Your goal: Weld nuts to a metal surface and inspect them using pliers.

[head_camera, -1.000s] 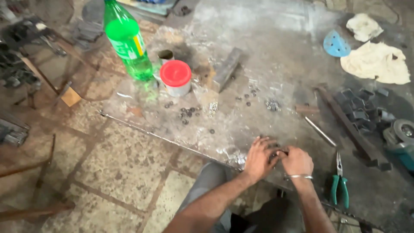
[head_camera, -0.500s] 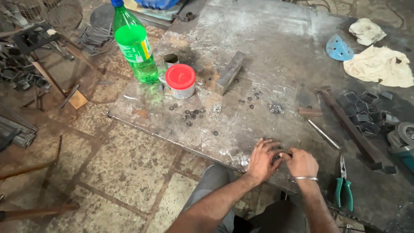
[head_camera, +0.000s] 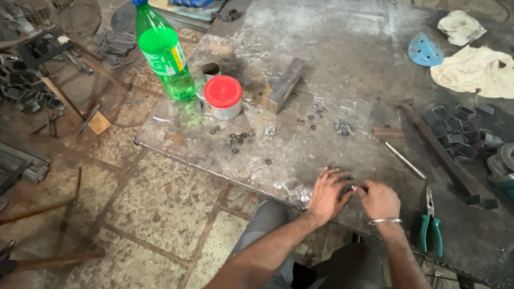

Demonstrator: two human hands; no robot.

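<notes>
My left hand (head_camera: 329, 194) and my right hand (head_camera: 379, 199) meet over the near edge of a flat metal sheet (head_camera: 332, 69) on the floor. Between their fingertips sits a small dark metal part (head_camera: 354, 188); both hands pinch it, and its shape is too small to tell. A metal bangle (head_camera: 384, 220) circles my right wrist. Loose nuts and washers (head_camera: 241, 139) lie scattered on the sheet beyond my hands. Green-handled pliers (head_camera: 431, 227) lie just right of my right hand.
A green plastic bottle (head_camera: 163, 53) and a red-lidded tin (head_camera: 223, 96) stand at the sheet's far left, with a steel block (head_camera: 285, 84) beside them. A long bar (head_camera: 439, 152), small metal brackets (head_camera: 455, 126) and rags (head_camera: 474, 69) lie on the right. Scrap metal (head_camera: 32, 80) covers the floor left.
My hands stay together at the sheet's near edge. The view has shifted, so the bottle, tin and sheet sit further right and lower in the picture.
</notes>
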